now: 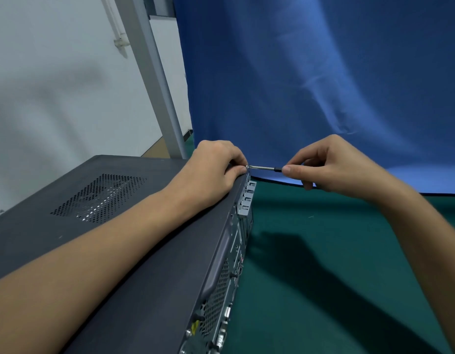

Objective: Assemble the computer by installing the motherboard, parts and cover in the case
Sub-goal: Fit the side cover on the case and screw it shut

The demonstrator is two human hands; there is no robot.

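The computer case point(170, 290) lies flat on its side along the left part of the worktop point(323, 238). Its far corner reaches almost to the worktop's far edge. The dark grey cover point(42, 238) is on and faces up, with a perforated vent patch point(101, 198) in it. The rear panel point(221, 290) faces right, showing mesh, ports and a grey slot bracket point(245, 200) near the far end.

The worktop is covered in green felt, and the case and arms throw a dark shadow across it. A blue cloth point(310, 72) hangs behind the far edge and fills the right and centre of the background. To the left of it stand a slanting grey metal post point(155, 72) and a white wall point(55, 72).

The left hand point(216, 169) rests on the cover at the case's far corner, with the forearm lying across the panel. Its fingers are curled, and the thumb and forefinger close on a small screw point(247, 166) at the top far corner of the rear panel.

The right hand point(331, 167) is off the case, above the worktop's far edge, with its fingers curled. The thumb and fingertips pinch the dark handle of a thin screwdriver point(266, 168). The metal shaft runs level to the left, and its tip meets the screw.
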